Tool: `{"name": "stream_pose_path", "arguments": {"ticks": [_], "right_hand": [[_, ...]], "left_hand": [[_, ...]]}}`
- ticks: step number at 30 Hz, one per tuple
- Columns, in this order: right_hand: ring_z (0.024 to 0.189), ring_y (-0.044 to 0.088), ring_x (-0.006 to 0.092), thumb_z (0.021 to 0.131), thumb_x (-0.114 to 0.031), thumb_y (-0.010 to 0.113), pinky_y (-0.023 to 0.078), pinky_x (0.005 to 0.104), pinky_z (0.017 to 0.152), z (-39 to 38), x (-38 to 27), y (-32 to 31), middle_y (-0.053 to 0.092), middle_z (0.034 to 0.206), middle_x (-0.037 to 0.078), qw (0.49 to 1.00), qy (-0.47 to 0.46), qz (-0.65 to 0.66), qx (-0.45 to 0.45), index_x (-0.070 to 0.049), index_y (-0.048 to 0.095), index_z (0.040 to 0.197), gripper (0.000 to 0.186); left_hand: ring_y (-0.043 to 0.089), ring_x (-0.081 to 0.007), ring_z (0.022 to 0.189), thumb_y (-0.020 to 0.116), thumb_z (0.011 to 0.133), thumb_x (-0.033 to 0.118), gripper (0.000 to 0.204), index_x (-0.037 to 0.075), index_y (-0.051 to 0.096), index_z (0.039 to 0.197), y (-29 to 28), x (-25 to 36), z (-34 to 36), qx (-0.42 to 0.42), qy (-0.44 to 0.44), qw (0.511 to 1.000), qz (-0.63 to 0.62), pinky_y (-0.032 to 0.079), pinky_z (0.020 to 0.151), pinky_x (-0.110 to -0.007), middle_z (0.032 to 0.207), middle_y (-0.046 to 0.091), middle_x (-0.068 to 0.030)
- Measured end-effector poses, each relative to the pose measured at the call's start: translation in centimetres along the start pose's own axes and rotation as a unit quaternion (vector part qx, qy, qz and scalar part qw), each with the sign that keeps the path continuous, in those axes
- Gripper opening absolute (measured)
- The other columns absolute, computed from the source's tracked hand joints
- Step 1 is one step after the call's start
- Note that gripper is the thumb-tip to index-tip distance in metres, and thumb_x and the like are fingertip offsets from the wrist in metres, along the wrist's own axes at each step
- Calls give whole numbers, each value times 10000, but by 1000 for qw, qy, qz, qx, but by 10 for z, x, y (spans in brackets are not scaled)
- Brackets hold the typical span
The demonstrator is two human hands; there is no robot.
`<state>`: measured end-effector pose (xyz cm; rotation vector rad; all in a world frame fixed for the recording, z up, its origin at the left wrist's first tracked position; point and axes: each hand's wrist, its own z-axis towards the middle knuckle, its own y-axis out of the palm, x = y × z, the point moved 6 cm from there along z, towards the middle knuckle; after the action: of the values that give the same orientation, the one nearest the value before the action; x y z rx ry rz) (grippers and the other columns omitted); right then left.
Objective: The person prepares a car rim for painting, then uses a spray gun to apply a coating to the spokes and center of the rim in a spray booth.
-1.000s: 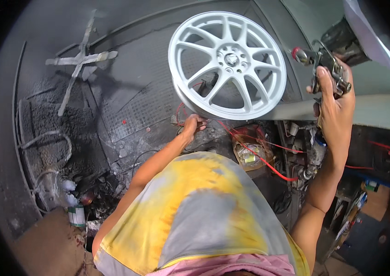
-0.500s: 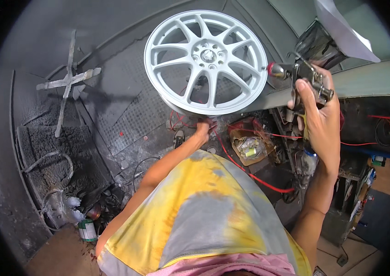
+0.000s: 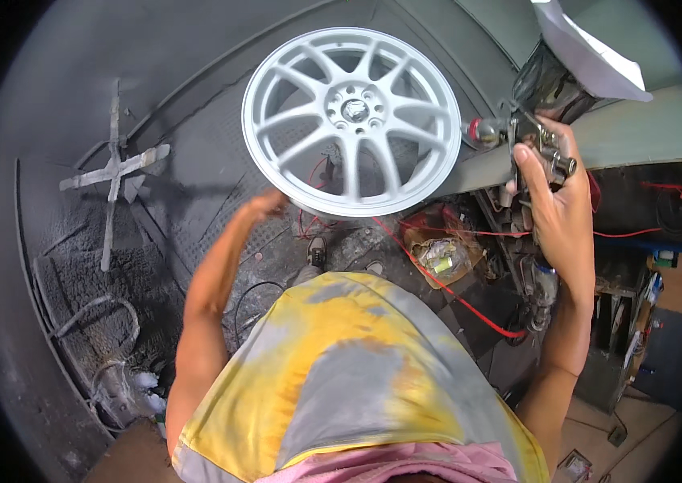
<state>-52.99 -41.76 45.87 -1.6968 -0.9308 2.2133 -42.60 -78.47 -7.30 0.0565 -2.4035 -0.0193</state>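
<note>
A pale silver-grey alloy wheel (image 3: 353, 121) with several spokes stands in front of me, facing up toward the camera. My left hand (image 3: 267, 206) is blurred at the wheel's lower left rim; whether it grips the rim I cannot tell. My right hand (image 3: 557, 211) is raised to the right of the wheel and closed around a metal spray gun (image 3: 536, 133) with a red knob, its nozzle pointing at the wheel's right edge. A cup covered with white paper (image 3: 591, 48) sits on top of the gun.
A paint-crusted cross-shaped stand (image 3: 114, 173) lies at the left on the dark floor. Red hoses (image 3: 446, 290) run under the wheel toward cluttered shelves (image 3: 631, 306) at the right. Coiled hoses (image 3: 87, 322) and spray cans (image 3: 136, 386) lie at the lower left.
The wheel has shifted left in view and now faces me more squarely. My left hand has moved left along its lower rim. My right hand with the spray gun stays raised beside it.
</note>
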Motion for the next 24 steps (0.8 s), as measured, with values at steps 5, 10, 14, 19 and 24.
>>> {"name": "stream_pose_path", "arguments": {"ticks": [5,10,14,19,24], "right_hand": [[664,586,30,1066,-194,657,411,210,484,-2,-22,16,634,841,-30,996,50,70,-36,-35,574,1319,310],[656,581,33,1060,-202,670,410,211,468,-9,-12,10,633,838,-30,996,56,53,-40,-37,576,1331,332],[712,600,33,1059,-197,670,416,195,471,-5,-10,-8,649,907,-8,999,33,37,13,-40,575,1344,339],[732,618,39,1049,-181,674,420,184,455,-15,-20,0,664,988,10,990,21,142,-16,-45,552,1368,367],[772,626,72,1035,-141,674,513,254,680,-50,6,10,640,908,2,982,67,141,-108,-39,566,1350,348]], "left_hand": [[601,-294,1262,510,1049,426,473,115,639,1381,-156,55,55,135,56,984,-102,448,1072,-538,1358,671,-121],[676,-303,1120,440,1034,354,454,36,661,1272,-138,41,52,191,143,936,-260,488,1038,-523,1239,717,-145],[688,-306,1082,378,1048,384,490,12,635,1237,-70,-20,38,155,131,920,-334,529,1011,-483,1167,724,-147],[714,-295,929,326,1083,420,531,11,620,1252,41,-83,10,64,52,889,-451,581,889,-455,1097,738,-141],[711,-217,897,443,1102,330,447,-24,713,1140,162,-99,-32,-116,66,982,-132,581,860,-355,1030,748,-113]]}}
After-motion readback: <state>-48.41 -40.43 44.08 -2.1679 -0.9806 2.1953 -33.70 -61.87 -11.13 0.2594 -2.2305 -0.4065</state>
